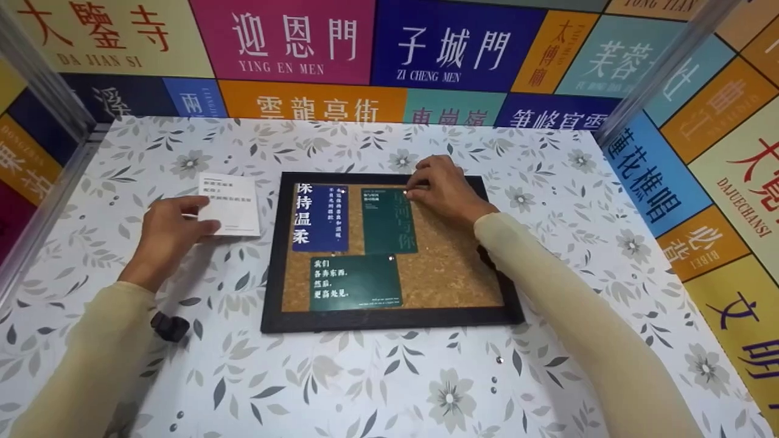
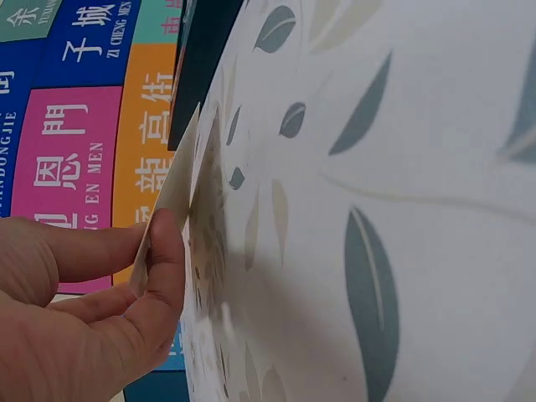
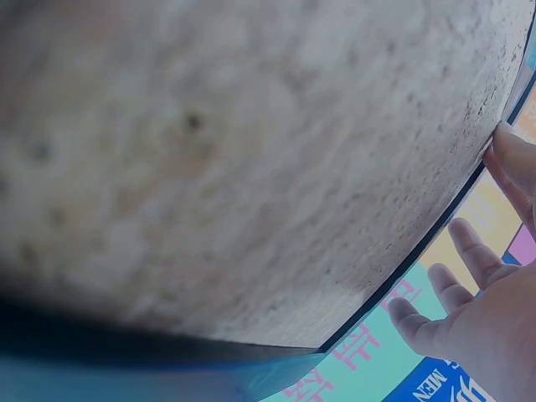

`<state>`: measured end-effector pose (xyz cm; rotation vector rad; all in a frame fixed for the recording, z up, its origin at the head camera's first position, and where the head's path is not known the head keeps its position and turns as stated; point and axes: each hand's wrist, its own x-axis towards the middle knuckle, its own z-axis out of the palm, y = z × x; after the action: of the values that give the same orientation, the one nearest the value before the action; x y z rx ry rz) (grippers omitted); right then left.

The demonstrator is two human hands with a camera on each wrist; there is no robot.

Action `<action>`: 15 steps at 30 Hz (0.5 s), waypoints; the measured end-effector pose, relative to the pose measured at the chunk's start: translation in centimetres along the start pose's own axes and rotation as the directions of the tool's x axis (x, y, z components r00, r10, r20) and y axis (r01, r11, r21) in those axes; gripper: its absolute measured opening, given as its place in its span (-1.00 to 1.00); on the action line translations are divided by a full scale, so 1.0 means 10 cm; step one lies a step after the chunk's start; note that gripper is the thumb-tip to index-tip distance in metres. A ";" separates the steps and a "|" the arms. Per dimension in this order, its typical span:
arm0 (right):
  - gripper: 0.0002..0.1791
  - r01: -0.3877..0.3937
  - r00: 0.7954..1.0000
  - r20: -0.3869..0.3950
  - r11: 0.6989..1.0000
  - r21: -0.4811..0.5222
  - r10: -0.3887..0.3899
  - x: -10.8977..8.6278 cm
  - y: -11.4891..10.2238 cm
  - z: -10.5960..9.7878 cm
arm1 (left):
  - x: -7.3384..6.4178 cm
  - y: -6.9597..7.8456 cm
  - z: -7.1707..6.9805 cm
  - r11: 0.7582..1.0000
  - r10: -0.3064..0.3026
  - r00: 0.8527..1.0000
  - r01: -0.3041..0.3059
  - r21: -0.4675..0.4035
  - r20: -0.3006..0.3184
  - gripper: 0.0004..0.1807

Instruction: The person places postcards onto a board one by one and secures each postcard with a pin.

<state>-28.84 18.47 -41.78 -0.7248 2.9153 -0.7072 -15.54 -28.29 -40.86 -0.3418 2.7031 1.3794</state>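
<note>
My left hand (image 1: pixel 173 234) pinches a white card (image 1: pixel 234 207) with printed lines, left of a black-framed corkboard (image 1: pixel 456 267). In the left wrist view this card (image 2: pixel 172 201) is tilted up off the tabletop between thumb and fingers. On the board, my right hand (image 1: pixel 447 188) has its thumb and index fingertips together on a small shiny thumbtack (image 1: pixel 405 192) at the upper right corner of a dark green card (image 1: pixel 380 225). A blue card (image 1: pixel 319 225) hangs to its left and another green card (image 1: pixel 353 283) below, each with a tack in its upper right corner.
A loose shiny tack (image 1: pixel 499 360) lies on the table in front of the board's right side. White floral paper covers the tabletop (image 1: pixel 292 377). Behind and at the sides rise colourful walls (image 1: pixel 298 42) printed with large characters.
</note>
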 end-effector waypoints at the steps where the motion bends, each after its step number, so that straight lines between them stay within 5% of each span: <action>1: -0.78 0.000 1.000 0.002 1.000 0.000 0.000 0.00 0.00 0.00 | -0.01 0.01 0.00 1.000 -0.004 1.000 0.004 -0.016 0.000 -0.29; 15: -0.77 -0.039 0.999 0.008 0.999 0.013 0.039 0.00 -0.01 0.01 | -0.11 0.10 0.06 0.991 -0.015 0.999 0.009 -0.130 -0.048 -0.28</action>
<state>-28.78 18.29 -41.83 -0.6660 2.9066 -0.7183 -14.75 -27.02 -40.23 -0.4068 2.6507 1.5684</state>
